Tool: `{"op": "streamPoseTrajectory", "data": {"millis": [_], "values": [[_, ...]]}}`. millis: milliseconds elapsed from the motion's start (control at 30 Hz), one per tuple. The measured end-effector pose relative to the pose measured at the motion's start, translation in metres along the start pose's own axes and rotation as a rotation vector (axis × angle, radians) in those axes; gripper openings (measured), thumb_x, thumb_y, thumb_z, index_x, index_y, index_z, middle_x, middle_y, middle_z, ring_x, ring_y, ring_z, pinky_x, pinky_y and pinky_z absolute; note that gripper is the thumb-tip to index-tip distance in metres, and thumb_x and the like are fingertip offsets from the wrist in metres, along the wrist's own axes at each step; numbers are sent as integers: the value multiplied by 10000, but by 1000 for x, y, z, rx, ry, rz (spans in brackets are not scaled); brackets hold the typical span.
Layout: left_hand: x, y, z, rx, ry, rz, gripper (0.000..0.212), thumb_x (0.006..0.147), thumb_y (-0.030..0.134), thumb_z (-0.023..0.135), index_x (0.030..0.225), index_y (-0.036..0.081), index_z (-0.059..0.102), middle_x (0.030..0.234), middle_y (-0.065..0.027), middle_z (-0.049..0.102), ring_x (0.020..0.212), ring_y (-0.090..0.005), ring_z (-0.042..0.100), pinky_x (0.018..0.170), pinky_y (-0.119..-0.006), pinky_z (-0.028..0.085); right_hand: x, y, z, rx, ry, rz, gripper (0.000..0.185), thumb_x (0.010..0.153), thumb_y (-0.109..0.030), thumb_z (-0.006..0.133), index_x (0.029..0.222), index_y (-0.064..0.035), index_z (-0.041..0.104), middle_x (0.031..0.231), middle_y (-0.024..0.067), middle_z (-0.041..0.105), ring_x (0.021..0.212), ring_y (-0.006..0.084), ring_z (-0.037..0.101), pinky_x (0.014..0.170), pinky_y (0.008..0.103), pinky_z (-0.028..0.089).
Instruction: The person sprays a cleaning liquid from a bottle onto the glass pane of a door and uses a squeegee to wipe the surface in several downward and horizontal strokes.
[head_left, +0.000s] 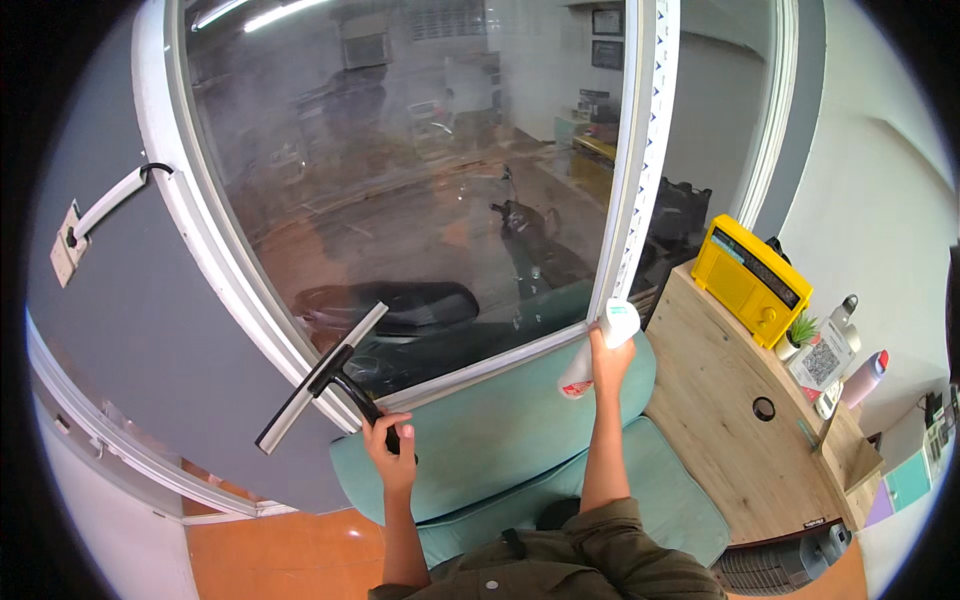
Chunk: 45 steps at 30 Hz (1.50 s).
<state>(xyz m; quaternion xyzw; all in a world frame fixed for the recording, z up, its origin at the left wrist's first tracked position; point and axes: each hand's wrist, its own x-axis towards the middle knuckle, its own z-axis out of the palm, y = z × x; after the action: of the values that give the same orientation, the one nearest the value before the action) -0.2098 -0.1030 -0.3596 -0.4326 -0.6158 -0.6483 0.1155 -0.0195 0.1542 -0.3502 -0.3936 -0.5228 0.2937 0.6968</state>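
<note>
My left hand (391, 450) grips the black handle of a window squeegee (324, 375). Its long blade slants in front of the lower left corner of the window frame; whether it touches the glass, I cannot tell. In my right hand (611, 360) is a white spray bottle (577, 375) with red print, held near the lower right corner of the pane. The bottle's nozzle is not clearly visible. Before me is the large window pane (420, 180), hazy and streaked in places, with parked motorcycles showing through it.
A teal sofa (480, 457) stands below the window. To the right, a wooden counter (720, 405) carries a yellow radio (750, 277), a small potted plant (796, 334), a card with a printed code (821, 360) and a pink bottle (865, 379). A wall socket (71, 247) with a cable is at left.
</note>
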Motion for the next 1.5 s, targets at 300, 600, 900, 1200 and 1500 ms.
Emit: {"op": "streamPoseTrajectory", "data": {"millis": [300, 600, 900, 1200, 1500], "values": [[7, -5, 11, 2, -18, 61, 110, 761, 129, 632, 822, 41, 607, 826, -75, 456, 696, -169, 452, 702, -281, 366, 5, 1, -7, 33, -88, -1, 382, 651, -102, 653, 987, 51, 553, 936, 167, 600, 822, 219, 586, 742, 333, 457], [7, -6, 13, -32, -61, 43, 84, 748, 86, 631, 820, 48, 607, 824, -79, 450, 692, -169, 445, 691, -285, 368, 12, 18, -19, -46, 8, -88, 422, 643, -103, 660, 1019, 48, 541, 913, 162, 610, 824, 225, 594, 736, 338, 463], [-2, -12, -10, 3, -67, 55, 80, 749, 73, 624, 819, 41, 603, 842, -80, 444, 675, -157, 440, 664, -275, 364, -50, 29, -1, -10, -114, 71, 247, 647, -111, 670, 828, 39, 594, 719, 109, 628, 657, 182, 604, 608, 321, 473], [-20, -24, -70, 19, 9, -21, 118, 767, 138, 621, 822, 38, 591, 874, -76, 429, 681, -152, 434, 646, -261, 359, -191, -29, 70, 241, -674, 219, 180, 669, -77, 622, 831, 1, 639, 724, 79, 643, 685, 152, 617, 625, 304, 479], [-36, -40, -120, 17, -114, -66, 468, 626, 438, 742, 865, 65, 591, 906, -71, 394, 727, -174, 422, 647, -289, 375, -255, -92, 97, 447, -894, 124, 273, 651, -89, 696, 882, 11, 589, 750, 96, 632, 678, 180, 616, 621, 303, 484]]}}
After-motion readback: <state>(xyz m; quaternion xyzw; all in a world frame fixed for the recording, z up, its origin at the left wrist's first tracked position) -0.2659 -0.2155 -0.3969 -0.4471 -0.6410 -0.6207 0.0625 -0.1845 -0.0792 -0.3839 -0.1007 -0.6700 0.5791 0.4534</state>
